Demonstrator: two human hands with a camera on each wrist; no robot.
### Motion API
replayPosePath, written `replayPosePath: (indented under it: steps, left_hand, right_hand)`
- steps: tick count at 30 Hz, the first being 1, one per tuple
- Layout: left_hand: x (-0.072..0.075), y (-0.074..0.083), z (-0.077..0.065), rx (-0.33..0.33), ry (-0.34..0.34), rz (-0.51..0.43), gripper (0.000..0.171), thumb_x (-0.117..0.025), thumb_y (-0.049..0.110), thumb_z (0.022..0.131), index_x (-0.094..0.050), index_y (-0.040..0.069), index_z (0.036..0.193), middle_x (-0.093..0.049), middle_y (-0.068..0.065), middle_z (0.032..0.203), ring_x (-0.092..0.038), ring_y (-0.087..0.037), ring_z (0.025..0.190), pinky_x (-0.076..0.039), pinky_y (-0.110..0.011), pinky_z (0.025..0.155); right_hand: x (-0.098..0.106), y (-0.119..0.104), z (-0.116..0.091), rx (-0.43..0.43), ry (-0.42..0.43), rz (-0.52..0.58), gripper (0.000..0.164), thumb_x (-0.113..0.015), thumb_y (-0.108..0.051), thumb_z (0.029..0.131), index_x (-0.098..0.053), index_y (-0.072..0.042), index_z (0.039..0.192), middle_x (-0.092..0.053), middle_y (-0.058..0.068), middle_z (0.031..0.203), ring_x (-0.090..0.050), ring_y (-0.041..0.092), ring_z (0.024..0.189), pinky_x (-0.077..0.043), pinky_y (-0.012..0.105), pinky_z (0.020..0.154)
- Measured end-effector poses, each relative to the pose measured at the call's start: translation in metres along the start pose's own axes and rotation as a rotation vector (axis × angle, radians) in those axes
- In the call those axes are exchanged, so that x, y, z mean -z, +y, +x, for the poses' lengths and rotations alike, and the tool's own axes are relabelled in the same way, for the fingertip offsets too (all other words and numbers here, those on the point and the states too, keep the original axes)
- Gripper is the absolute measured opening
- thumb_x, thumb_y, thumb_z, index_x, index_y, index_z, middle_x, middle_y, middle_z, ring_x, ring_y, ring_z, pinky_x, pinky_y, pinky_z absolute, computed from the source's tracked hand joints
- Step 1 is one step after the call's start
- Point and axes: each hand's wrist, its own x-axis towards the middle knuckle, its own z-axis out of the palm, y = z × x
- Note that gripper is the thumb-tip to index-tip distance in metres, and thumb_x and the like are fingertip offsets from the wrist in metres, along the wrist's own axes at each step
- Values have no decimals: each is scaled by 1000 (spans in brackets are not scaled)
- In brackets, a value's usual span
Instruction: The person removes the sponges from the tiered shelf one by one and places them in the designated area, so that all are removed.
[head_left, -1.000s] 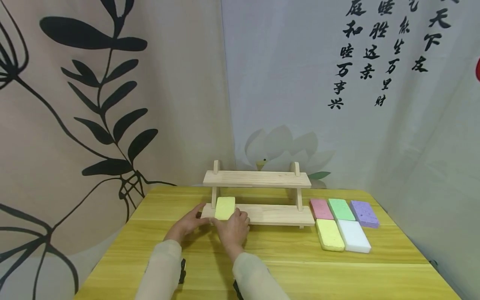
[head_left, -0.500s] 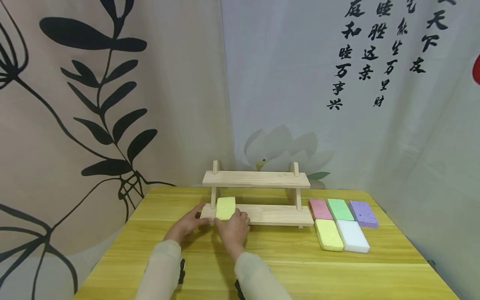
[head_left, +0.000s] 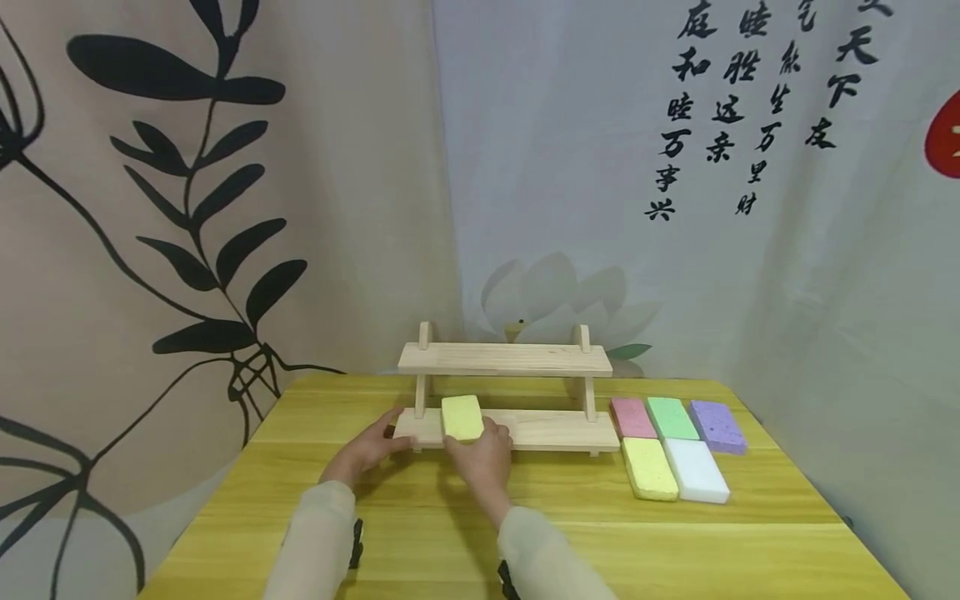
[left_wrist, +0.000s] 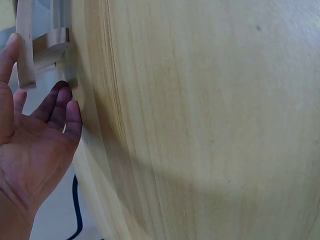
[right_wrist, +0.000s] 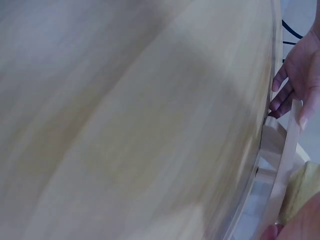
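Note:
A two-tier wooden rack stands at the back of the table. Upright on the left part of its lower shelf, a yellow sponge leans slightly. My right hand grips this sponge low down, thumb at its front and fingers by its right side. My left hand holds the left end of the lower shelf. In the left wrist view, the left thumb lies against the board while the other fingers curve below it. The sponge shows only partly in the right wrist view.
Right of the rack lie several flat sponges: pink, green, purple, a second yellow one and white. Printed cloth hangs behind the wooden table.
My right hand has shifted the yellow sponge a little to the right along the lower shelf, and it tilts slightly. The left hand stays at the shelf's end. The head view has turned slightly right.

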Motion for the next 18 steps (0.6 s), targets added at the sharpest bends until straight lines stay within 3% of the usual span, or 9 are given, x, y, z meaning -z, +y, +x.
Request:
replayPosePath:
  steps: [18]
  left_hand:
    - [0, 0, 2, -12, -3, 15, 88, -68, 34, 95, -14, 7, 159, -43, -32, 142, -45, -47, 128, -38, -62, 103]
  right_hand:
    - [72, 42, 17, 31, -65, 1, 76, -84, -36, 75, -55, 3, 133, -56, 14, 111, -52, 26, 92, -48, 39, 75]
